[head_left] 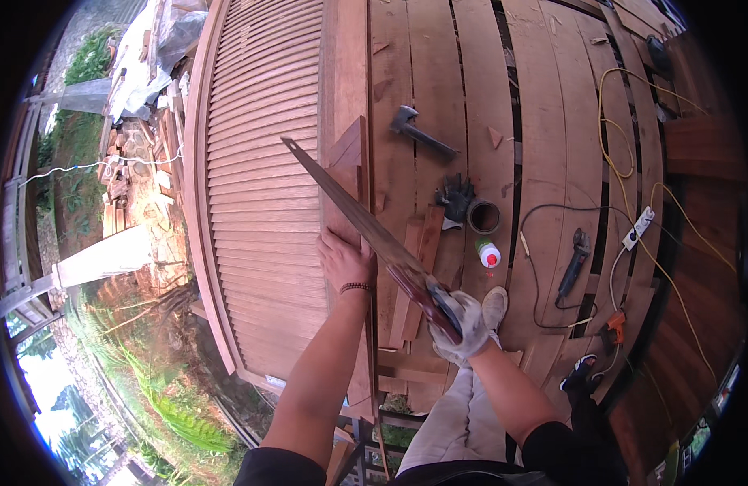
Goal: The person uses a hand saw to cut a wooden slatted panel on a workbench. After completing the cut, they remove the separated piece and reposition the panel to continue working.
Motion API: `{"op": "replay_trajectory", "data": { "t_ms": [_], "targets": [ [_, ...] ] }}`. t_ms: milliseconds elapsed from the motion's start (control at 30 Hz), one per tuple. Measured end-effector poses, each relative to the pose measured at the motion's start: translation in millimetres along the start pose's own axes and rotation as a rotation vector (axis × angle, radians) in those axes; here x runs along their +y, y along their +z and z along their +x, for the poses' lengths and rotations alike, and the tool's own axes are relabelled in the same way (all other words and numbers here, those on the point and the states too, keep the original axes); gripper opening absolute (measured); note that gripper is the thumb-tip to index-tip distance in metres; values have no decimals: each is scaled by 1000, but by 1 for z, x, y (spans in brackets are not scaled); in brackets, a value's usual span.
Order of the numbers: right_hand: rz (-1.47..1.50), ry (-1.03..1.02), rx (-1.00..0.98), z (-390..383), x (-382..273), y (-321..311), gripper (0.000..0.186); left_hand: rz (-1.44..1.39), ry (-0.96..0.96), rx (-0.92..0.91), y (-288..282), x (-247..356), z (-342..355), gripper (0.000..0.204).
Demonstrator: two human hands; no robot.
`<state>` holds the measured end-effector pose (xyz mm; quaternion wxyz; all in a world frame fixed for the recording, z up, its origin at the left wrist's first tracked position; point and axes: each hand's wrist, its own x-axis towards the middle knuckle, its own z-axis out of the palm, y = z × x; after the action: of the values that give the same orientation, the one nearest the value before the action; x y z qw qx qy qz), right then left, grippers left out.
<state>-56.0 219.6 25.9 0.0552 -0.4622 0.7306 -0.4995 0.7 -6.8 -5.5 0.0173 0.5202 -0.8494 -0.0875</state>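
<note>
Black sleeves: mine, nearest the eye, with my forearms reaching away from the near edge.
Right hand: gloved, closed round the handle of the saw.
Left hand: bare, beaded bracelet at the wrist, laid on the short timber just left of the saw — whether it grips or merely presses, I cannot tell.
Sawing stance: I judge I'm steadying the wood with the saw held across it; whether the teeth touch doesn't show.
Next move: calls, I'd say, for a firm left hand, fingers clear of the blade.
Saw: slants over the right rail, tip far left, handle near right — long, tapering, brownish, handle dark red and black.
Louvred panel: left, close-set brown slats.
Plank floor: right, carrying a hammer-like tool and dark glove.
</note>
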Motion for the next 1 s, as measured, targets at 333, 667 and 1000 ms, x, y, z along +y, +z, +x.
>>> {"op": "replay_trajectory", "data": {
  "t_ms": [333, 667, 1000],
  "targets": [
    [97, 13, 30, 48, 30, 36, 47, 25, 44, 9, 7, 6, 4, 79],
    [-2, 39, 30, -27, 5, 6, 55, 46, 64, -22, -4, 10, -1, 79],
    [75, -94, 117, 68, 29, 58, 48, 86, 45, 19, -3, 9, -2, 81]
  ]
}}
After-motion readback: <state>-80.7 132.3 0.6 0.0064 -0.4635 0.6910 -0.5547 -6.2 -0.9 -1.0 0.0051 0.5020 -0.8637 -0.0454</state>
